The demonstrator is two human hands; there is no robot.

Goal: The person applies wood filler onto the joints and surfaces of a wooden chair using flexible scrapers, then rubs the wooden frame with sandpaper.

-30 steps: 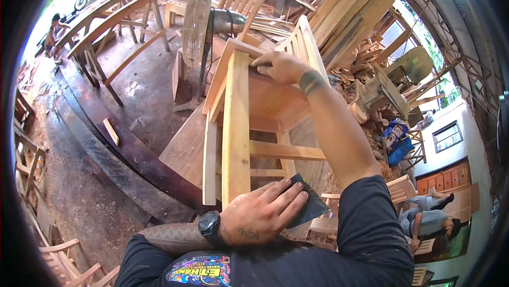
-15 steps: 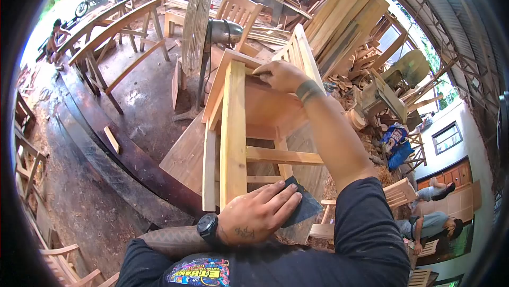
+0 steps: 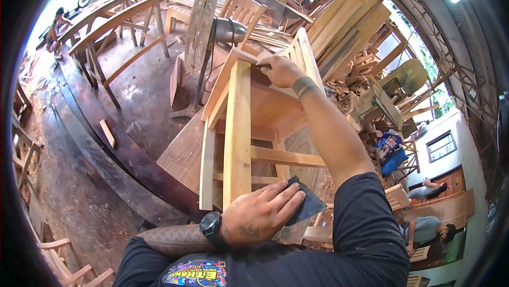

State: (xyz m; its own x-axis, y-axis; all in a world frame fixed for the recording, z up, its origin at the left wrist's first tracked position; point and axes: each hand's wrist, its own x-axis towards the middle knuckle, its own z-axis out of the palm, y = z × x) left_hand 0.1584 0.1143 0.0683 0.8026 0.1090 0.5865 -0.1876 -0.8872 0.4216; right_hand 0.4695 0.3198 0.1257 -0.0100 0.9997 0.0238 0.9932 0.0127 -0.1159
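Observation:
An unfinished wooden chair (image 3: 237, 133) with a slatted backrest (image 3: 305, 56) stands tilted in view before me. My left hand (image 3: 262, 210), wearing a black watch, lies at the near end of the chair's thick leg. Its fingers press over a dark sheet that looks like sandpaper (image 3: 307, 202). My right hand (image 3: 283, 70), with a dark band at the wrist, reaches across to the far end of that leg. Its fingers are pinched together beside the chair's top edge board (image 3: 233, 56); a small dark bit shows there, too hidden to name.
A pedestal fan (image 3: 201, 27) stands just beyond the chair. Long wooden trestles (image 3: 122, 19) are at the upper left, stacked boards (image 3: 344, 16) at the upper right. A small wood offcut (image 3: 107, 133) lies on a dark plank. Other people (image 3: 429, 231) are at the right.
My right hand has shifted slightly right along the chair's edge, its fingers more curled. The view has moved a little. My left hand keeps its hold on the dark sheet.

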